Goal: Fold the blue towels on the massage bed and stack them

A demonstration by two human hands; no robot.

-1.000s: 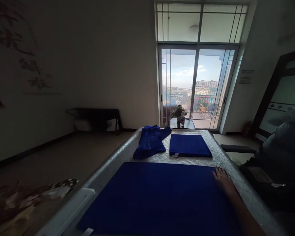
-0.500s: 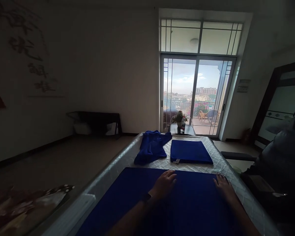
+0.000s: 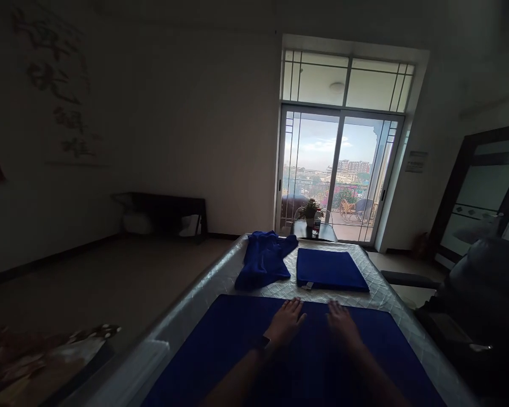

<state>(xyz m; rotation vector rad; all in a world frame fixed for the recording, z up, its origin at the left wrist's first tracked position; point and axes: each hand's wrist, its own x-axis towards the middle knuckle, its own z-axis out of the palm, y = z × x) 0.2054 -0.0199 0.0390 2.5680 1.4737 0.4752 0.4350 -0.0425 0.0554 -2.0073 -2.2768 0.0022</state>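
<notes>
A large blue cloth point(image 3: 237, 350) lies spread flat over the near part of a plastic-covered mattress point(image 3: 220, 277). My left hand point(image 3: 285, 323) rests on it near its far edge, fingers stretched out, with a dark band on the wrist. Close by on the right, my right hand point(image 3: 343, 325) lies on the same cloth, fingers also extended and slightly blurred. Beyond the far edge sit a neatly folded blue cloth point(image 3: 331, 270) with a white tag and, to its left, a crumpled blue garment point(image 3: 265, 261).
A dark armchair point(image 3: 479, 288) stands to the right of the mattress. Behind it is a small table with a potted plant point(image 3: 310, 210) in front of a sliding glass door point(image 3: 309, 152). A dark low bench point(image 3: 165, 212) stands by the left wall; patterned fabric point(image 3: 38, 362) lies lower left.
My right hand has moved left across the cloth, from near its right edge to close beside my left hand. My left hand stays in about the same place. The view has tilted slightly.
</notes>
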